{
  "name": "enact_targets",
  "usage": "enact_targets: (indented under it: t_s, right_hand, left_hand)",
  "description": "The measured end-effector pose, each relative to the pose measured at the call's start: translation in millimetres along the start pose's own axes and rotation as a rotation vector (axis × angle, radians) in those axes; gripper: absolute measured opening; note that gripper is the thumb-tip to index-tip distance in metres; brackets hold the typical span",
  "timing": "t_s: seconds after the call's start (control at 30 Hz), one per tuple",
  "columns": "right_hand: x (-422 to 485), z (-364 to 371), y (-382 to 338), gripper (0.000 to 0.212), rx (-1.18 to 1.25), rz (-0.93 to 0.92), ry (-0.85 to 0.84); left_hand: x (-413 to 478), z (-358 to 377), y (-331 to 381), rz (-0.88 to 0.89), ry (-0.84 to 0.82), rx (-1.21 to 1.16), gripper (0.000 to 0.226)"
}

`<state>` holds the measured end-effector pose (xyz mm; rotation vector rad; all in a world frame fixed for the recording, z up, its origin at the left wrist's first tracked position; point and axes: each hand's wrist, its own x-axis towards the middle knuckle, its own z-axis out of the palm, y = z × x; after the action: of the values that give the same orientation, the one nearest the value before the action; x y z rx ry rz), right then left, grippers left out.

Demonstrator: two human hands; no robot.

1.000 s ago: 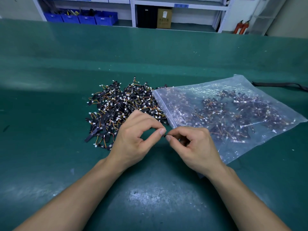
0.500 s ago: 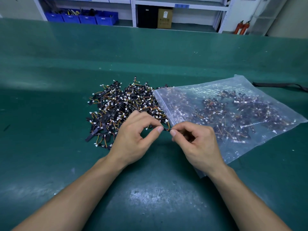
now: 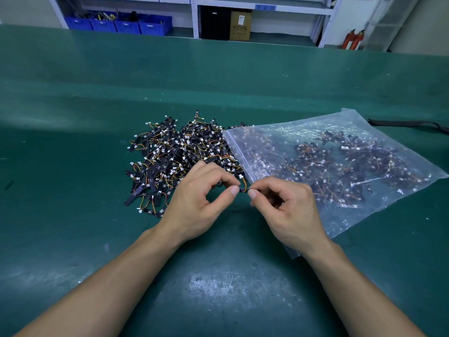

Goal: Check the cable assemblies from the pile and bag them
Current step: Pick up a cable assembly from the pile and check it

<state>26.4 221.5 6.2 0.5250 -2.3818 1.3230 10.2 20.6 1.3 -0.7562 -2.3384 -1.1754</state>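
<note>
- We hold one cable assembly between both hands, over the green bench, near mid-view.
- Our left hand pinches the assembly's left end between thumb and forefinger, with the other fingers curled.
- Our right hand pinches the right end in the same way. Its wrist lies over the near corner of the bag.
- The pile of black assemblies with white plugs and orange-yellow wires lies on the bench at 10 o'clock from the hands, just beyond the left knuckles.
- The clear bag lies flat at 2 o'clock, and its left edge overlaps the pile. Bagged assemblies show through the film.
- A black strap lies beyond the bag, also at 2 o'clock.
- Blue bins stand at 11 o'clock and a cardboard box at 12 o'clock, under the shelving.
</note>
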Motion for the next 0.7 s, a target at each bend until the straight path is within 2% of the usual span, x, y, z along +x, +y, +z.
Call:
enact_targets:
  t_s: [0.27,0.5,0.7]
  right_hand:
    - [-0.9,0.9,-1.7,0.004,0.038,0.027,0.018]
    - [-0.2,0.7,-2.3,0.008,0.026,0.014,0.016]
    - [-0.4,0.7,-2.0,0.005,0.02,0.021,0.008]
  left_hand:
    - [-0.3,1.5,-0.6,0.059,0.017,0.031,0.009]
    - [-0.7,0.6,0.0,0.034,0.008,-0.016,0.015]
    - [-0.6,0.7,-1.2,0.035,0.008,0.017,0.006]
